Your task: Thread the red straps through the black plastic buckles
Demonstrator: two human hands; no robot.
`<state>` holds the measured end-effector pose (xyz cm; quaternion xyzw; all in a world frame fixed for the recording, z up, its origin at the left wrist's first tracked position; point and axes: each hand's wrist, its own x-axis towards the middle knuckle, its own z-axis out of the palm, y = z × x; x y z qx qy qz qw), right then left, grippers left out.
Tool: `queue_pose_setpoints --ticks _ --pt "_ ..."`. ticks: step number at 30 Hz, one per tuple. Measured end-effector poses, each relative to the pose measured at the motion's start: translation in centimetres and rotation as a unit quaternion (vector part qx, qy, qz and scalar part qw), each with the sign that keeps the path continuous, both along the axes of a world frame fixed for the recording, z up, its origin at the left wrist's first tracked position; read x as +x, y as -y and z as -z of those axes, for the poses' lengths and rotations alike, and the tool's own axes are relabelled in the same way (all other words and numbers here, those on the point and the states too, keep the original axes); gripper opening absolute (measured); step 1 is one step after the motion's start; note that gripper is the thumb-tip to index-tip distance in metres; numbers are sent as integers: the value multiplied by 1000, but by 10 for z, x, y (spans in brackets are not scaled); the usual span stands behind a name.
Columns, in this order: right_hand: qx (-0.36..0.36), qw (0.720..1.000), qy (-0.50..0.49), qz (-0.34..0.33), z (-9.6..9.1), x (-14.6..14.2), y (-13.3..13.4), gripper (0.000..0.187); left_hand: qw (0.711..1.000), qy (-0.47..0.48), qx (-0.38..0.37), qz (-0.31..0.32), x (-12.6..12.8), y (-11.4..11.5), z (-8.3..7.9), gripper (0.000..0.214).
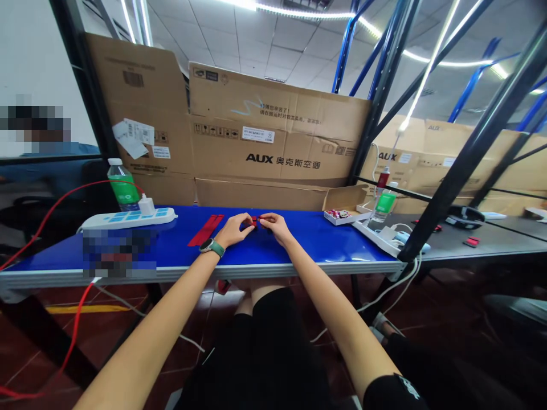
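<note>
Where left hand [233, 230] meets right hand [273, 226], both pinch a small red piece [254, 221].

We see a white power strip [128, 219] on the blue table [325, 242], a green-labelled water bottle [123, 185] just behind it, a small open box [344, 205], and upright AUX cardboard cartons [273, 125] beyond.

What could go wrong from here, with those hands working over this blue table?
The small red piece held between the left hand and right hand is tiny, so it might slip from the fingers and be hard to find. The water bottle stands just behind the white power strip, so if it were knocked over, water could reach the sockets.
</note>
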<state>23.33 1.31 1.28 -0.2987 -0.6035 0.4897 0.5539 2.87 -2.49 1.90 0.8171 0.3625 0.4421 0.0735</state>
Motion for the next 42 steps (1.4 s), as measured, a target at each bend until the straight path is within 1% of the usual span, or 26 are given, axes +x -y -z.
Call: queue_pose_setpoints --ticks 3,5,7,10,13,15,19,22,24,27,29,30,31,33,35,36,38,40,42 --pt "33 998 33 -40 0 -4 3 55 993 80 -81 39 6 -2 3 40" --pt "64 995 52 -48 1 -6 3 57 980 134 -136 62 6 -7 6 54" --pt "93 992 70 -50 3 -8 2 56 967 155 -182 85 5 -13 9 61" --pt "131 985 99 -54 7 -10 2 51 965 134 -204 93 2 -19 11 57" --pt "176 974 139 -43 10 -13 2 42 972 118 -192 63 0 -23 13 50" --pt "213 961 177 -20 11 -15 1 36 974 120 -186 43 0 -25 14 48" --pt "285 927 241 47 11 -19 -1 40 972 147 -181 18 -1 -27 14 50" --pt "313 909 264 75 9 -20 0 41 964 159 -213 9 -2 -27 14 53" --pt "319 903 272 93 7 -20 2 41 957 166 -238 13 -3 -27 15 54" --pt "312 902 274 120 6 -21 5 42 956 169 -241 19 -2 -27 14 54" --pt "299 909 267 115 7 -20 6 40 965 156 -212 18 -2 -27 14 52" --pt "286 917 259 101 7 -20 6 39 969 149 -195 17 -2 -27 14 51" --pt "265 929 245 81 8 -19 5 37 973 143 -181 17 -2 -27 14 50" --pt "197 958 203 39 9 -16 3 35 976 141 -163 16 -2 -28 14 49" --pt "119 981 155 7 10 -13 0 39 975 154 -160 14 -3 -28 14 49" --pt "90 986 137 -3 9 -11 -2 42 974 161 -161 15 -3 -28 14 50" --pt "62 991 120 -14 8 -9 -3 49 971 169 -169 23 -2 -27 14 52" --pt "57 991 119 -23 7 -10 -2 51 971 161 -175 28 -1 -26 13 53" --pt "61 990 119 -33 6 -12 0 49 971 156 -178 23 0 -24 12 52"
